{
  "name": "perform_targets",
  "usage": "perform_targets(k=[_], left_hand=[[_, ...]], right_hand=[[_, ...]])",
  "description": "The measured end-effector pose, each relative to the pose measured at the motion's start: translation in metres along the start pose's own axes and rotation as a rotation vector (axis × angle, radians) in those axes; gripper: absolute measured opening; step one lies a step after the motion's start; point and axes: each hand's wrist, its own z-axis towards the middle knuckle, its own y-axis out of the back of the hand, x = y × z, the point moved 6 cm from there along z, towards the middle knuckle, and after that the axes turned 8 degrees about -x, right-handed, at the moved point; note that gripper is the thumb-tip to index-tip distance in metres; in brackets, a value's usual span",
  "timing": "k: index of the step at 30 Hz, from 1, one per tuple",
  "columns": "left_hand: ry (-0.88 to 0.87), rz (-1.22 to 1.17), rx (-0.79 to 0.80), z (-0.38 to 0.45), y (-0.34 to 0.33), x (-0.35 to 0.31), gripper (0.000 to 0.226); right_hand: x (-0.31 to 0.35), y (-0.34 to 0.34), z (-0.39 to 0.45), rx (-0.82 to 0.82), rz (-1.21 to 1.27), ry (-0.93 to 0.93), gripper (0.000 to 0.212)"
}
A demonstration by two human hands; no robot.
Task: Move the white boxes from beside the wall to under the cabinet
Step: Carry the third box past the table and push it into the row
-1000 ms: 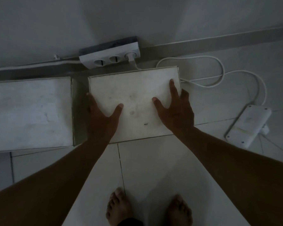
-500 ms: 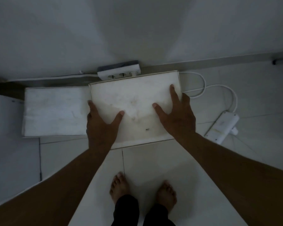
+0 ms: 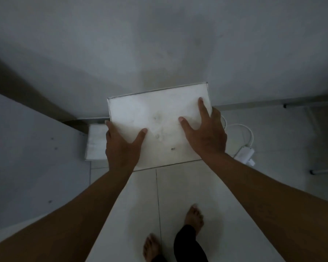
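The person holds a white box in the air, in front of the wall and above the tiled floor. The left hand grips the left short edge, with the thumb lying on the top face and the fingers going down over the side. The right hand grips the right short edge in the same manner, thumb and forefinger spread on top. So both hands are clamped on the box, one at each end, and its long axis runs from left to right between them. A second white box lies on the floor beside the wall, low on the left, partly hidden by the carried one. A white cabinet side stands further left, so the goal is probably on the side of the left hand, and the box must travel leftward and down, short end first. On the floor at the right a white adapter with its cable lies near the wall.
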Motion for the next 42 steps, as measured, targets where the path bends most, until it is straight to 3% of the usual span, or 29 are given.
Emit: perform_targets(k=[7, 14, 25, 36, 42], left_hand=[[-0.113, -0.018, -0.039, -0.031, 0.103, -0.029, 0.107], [-0.186, -0.02, -0.069, -0.073, 0.205, -0.04, 0.087], [-0.202, 0.031, -0.264, -0.136, 0.363, -0.02, 0.079], [-0.099, 0.08, -0.443, -0.153, 0.528, 0.081, 0.078], [-0.09, 0.104, -0.438, -0.138, 0.61, 0.166, 0.08]], right_hand=[[0.065, 0.08, -0.044, -0.075, 0.038, 0.027, 0.083], [0.128, 0.152, -0.097, -0.151, 0.063, 0.096, 0.081], [0.223, 0.222, -0.196, -0.152, 0.147, 0.231, 0.079], [0.361, 0.212, -0.322, -0.071, 0.18, 0.411, 0.077], [0.42, 0.174, -0.418, -0.029, 0.19, 0.394, 0.078]])
